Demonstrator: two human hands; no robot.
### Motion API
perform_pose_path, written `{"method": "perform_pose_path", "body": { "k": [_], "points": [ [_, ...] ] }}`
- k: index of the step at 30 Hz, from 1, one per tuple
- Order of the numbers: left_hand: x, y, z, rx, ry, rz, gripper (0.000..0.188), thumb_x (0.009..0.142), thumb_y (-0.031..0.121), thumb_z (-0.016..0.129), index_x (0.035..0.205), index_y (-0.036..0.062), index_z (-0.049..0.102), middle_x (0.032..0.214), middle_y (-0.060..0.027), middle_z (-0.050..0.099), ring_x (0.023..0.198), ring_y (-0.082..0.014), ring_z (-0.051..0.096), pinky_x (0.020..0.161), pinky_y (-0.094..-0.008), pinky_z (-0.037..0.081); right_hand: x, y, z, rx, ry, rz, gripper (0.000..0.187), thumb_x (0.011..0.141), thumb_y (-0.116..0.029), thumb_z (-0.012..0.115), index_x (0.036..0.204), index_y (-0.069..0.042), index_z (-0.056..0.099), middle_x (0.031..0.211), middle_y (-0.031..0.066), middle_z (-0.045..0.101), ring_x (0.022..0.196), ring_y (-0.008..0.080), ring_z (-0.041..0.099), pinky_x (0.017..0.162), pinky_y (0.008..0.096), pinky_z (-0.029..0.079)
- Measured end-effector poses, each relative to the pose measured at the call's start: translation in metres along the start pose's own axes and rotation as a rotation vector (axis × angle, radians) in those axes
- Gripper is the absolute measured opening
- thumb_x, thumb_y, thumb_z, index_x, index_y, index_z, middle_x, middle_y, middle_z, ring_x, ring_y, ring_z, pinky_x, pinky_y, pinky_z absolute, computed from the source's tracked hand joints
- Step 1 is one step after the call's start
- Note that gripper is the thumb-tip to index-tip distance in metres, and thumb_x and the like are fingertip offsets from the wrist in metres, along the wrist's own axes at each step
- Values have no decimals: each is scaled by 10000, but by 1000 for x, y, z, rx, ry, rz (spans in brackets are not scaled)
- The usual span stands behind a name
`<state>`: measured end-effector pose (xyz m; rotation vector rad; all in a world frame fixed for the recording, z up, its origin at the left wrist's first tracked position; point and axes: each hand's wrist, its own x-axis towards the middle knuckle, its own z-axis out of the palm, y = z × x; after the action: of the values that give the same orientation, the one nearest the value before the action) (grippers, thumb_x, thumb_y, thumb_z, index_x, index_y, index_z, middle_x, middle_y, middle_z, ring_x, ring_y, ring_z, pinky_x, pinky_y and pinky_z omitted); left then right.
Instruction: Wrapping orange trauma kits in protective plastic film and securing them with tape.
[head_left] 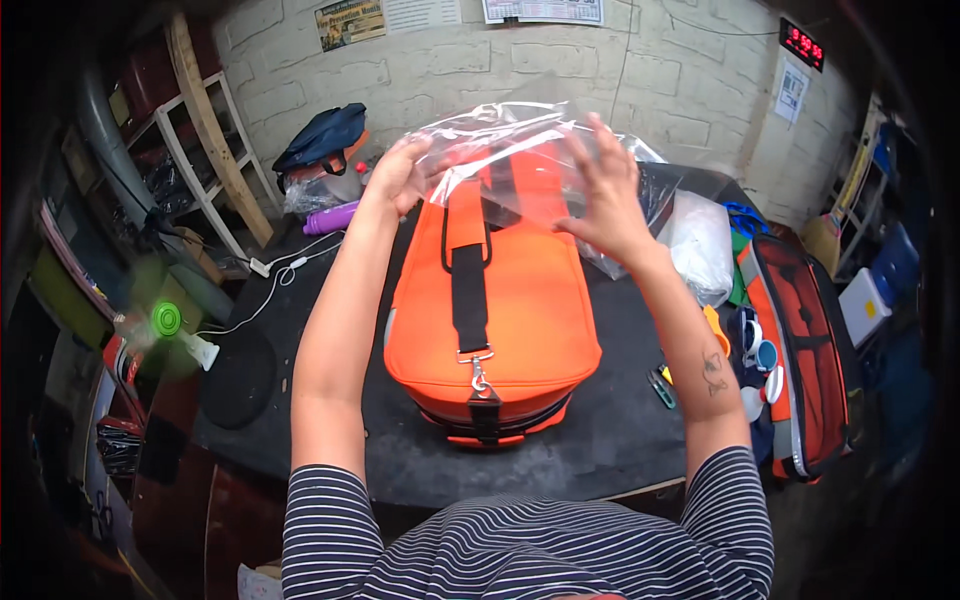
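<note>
A bright orange bag (535,300) with a black-and-orange strap (469,295) and a metal snap hook (479,376) lies lengthwise on the black table. Over its far end, a transparent plastic bag (500,150) is spread and crinkled. At the left side of the plastic, my left hand (400,178) has its fingers curled round the edge. My right hand (610,195) is at the opposite side, fingers spread and raised against the plastic, its thumb near the orange fabric.
On the right of the black table (330,400) are a white plastic-wrapped bundle (698,245), an open red-and-orange bag (800,340) and small tools. A purple bottle (330,218), a white cable (285,272) and a green fan (167,319) are on the left. A block wall (440,70) stands behind.
</note>
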<state>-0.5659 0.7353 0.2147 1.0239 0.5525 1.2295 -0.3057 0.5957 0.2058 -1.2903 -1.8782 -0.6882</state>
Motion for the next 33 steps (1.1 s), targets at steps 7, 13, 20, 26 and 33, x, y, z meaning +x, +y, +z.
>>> {"method": "perform_pose_path", "body": {
  "k": [7,13,20,26,33],
  "points": [
    [0,13,31,-204,-119,-107,537,919,320,557,1196,-112,400,1089,-258,547,901,-334,606,851,-421,524,77,1,14,-5,444,-114,33,753,-146,633,723,-137,622,664,15,585,792,211,545,844,415,343],
    [0,-30,49,765,-87,212,499,759,502,657,660,14,679,594,-62,633,591,-136,594,614,-295,456,70,23,-3,-258,308,-183,329,795,-362,675,620,-98,587,504,57,534,568,256,538,679,405,417],
    [-27,-8,41,1363,805,1033,582,765,486,675,1117,35,566,1129,-202,521,1107,-311,457,893,-418,371,38,-3,15,204,46,250,216,901,-277,557,904,-80,646,742,200,619,693,383,602,577,452,461],
    [-94,-35,73,1097,-311,460,885,686,-98,595,1457,170,252,1443,-130,383,1183,-208,509,898,-317,458,4,-30,33,1221,-268,457,269,931,-258,549,887,-3,620,656,7,518,638,62,467,607,234,431],
    [-137,12,-35,933,50,530,652,785,55,662,1378,107,397,741,20,554,632,-58,502,609,-200,435,-102,7,1,273,-569,321,549,704,-256,748,1172,-94,510,797,117,606,795,269,623,692,408,474]
  ]
}}
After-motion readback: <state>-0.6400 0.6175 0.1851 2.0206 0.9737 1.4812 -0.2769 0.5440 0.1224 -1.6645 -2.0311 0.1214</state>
